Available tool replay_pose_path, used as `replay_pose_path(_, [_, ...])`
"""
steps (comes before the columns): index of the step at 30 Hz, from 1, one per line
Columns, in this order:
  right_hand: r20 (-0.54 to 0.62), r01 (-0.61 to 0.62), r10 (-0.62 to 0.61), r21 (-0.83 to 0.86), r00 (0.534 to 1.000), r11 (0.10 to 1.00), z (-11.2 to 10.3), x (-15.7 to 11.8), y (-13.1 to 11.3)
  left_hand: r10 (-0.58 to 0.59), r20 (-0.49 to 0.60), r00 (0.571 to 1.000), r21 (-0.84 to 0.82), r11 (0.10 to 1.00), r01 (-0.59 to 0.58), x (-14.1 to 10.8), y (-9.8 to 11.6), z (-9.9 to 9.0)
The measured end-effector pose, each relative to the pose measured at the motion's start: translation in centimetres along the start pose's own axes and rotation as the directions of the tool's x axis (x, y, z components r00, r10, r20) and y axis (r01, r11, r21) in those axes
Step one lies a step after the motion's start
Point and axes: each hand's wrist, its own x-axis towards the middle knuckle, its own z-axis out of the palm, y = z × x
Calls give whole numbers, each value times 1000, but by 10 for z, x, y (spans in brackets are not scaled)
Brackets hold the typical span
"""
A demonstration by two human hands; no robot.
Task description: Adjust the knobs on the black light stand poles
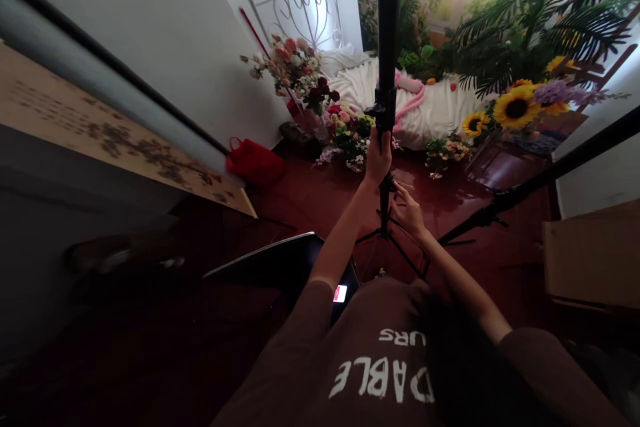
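Note:
A black tripod stand [388, 33] rises upright in front of me, its legs spread on the red floor. My left hand [379, 157] is wrapped round its pole just below a clamp collar [383, 109]. Lower down, my right hand [407, 209] is at a dark knob [389, 183] on the pole, with its thumb and finger pinched close to it. The pole partly hides the fingers of my left hand.
Flower bunches [295, 67] and a white-draped bed [350, 83] stand ahead. Sunflowers [516, 107] and a second black pole [565, 170] are at right, above a cardboard box [593, 257]. A red bag [255, 161] and a scroll panel [110, 133] are at left.

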Motion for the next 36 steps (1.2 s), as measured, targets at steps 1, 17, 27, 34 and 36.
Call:
replay_pose_path(1, [-5,-17,17,-1,1000,1000,1,1,0,-5,0,1000,6,1000,5,0,0,0])
replay_pose_path(17, [-180,-249,189,-420,965,872,-7,35,-6,-67,-13,998,61,996,68,-8,9,-2])
replay_pose_path(27, [-68,-216,211,-508,975,834,-2,39,-4,-104,-19,994,45,993,105,-7,13,-2])
replay_pose_path(34, [-67,-198,192,-527,979,826,-7,41,-5,-91,3,996,30,995,91,-8,12,-2])
replay_pose_path(36, [-40,-156,160,-545,986,824,-9,44,-6,-92,-2,996,31,995,92,-8,10,-2])
